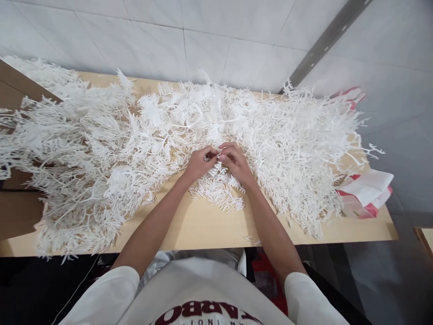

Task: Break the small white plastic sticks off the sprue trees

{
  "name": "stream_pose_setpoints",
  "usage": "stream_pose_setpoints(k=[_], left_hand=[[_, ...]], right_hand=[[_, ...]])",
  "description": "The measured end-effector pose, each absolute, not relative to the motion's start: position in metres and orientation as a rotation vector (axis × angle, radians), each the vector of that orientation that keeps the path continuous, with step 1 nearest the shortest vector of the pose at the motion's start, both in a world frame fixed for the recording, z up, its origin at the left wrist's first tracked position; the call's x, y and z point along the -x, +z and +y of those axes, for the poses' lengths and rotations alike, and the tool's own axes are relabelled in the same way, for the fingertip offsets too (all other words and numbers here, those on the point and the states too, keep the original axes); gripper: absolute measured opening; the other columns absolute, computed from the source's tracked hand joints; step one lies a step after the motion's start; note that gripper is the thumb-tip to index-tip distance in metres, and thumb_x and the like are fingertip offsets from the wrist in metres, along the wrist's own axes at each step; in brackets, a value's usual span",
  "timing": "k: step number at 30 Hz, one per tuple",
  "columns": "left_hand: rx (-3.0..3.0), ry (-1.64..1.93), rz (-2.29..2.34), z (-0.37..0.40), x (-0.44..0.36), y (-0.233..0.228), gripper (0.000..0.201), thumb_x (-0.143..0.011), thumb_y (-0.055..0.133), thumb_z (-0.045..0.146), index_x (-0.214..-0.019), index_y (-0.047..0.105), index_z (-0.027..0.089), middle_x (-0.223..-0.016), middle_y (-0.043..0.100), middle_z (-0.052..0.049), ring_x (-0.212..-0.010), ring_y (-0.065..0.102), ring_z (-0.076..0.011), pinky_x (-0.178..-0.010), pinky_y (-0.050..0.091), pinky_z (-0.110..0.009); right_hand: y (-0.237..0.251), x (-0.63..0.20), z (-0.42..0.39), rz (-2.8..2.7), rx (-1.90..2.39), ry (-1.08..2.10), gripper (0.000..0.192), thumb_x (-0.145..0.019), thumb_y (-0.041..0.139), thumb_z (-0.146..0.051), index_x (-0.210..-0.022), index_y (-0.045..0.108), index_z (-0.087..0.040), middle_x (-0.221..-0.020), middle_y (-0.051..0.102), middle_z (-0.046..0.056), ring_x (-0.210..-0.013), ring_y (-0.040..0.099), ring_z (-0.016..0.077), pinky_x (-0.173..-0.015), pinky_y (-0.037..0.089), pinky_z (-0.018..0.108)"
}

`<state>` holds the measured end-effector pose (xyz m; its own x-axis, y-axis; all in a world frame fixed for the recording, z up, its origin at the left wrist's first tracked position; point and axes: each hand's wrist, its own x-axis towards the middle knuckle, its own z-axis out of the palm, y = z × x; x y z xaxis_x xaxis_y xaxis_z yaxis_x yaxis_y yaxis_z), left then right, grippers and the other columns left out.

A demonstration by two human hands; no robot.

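My left hand (pixel 202 161) and my right hand (pixel 236 161) meet over the middle of the table, fingertips pinched close together. Between them is a small piece of a white branching plastic sprig, mostly hidden by the fingers. Just beneath, a small heap of short white loose bits (pixel 223 192) lies on the wood. Larger piles of white branched sprigs surround the hands: one pile (pixel 88 149) spreads to the left, another (pixel 291 135) to the right, and more sprigs (pixel 209 104) lie behind.
A light wooden table (pixel 203 228) stands against a tiled wall (pixel 152 40). Cardboard boxes (pixel 16 212) are at the left end. A red and white plastic bag (pixel 367 194) lies at the right end. A metal upright (pixel 324 49) stands behind.
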<state>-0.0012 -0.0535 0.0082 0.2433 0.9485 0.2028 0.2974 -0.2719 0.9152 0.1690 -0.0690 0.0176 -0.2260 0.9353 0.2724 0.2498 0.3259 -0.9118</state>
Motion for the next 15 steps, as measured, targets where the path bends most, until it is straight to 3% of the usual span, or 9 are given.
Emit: stream_pose_setpoints(k=[8, 15], left_hand=[[-1.822, 1.043, 1.192, -0.055, -0.002, 0.007, 0.003, -0.078, 0.06, 0.021, -0.077, 0.062, 0.019, -0.072, 0.068, 0.003, -0.065, 0.059, -0.0109, -0.067, 0.046, -0.023], [-1.839, 1.081, 1.167, -0.055, -0.008, 0.004, 0.007, -0.08, 0.06, 0.021, -0.074, 0.061, 0.019, -0.069, 0.067, 0.003, -0.062, 0.057, -0.0104, -0.064, 0.045, -0.023]], right_hand=[[0.017, -0.179, -0.063, -1.658, 0.973, 1.217, 0.023, -0.086, 0.062, -0.049, -0.084, 0.067, -0.027, -0.109, 0.058, 0.004, -0.107, 0.057, 0.0182, -0.095, 0.05, 0.037], [0.018, -0.182, -0.061, -1.599, 1.001, 1.286, 0.025, -0.083, 0.065, -0.051, -0.08, 0.067, -0.026, -0.109, 0.058, 0.004, -0.102, 0.058, 0.018, -0.09, 0.052, 0.037]])
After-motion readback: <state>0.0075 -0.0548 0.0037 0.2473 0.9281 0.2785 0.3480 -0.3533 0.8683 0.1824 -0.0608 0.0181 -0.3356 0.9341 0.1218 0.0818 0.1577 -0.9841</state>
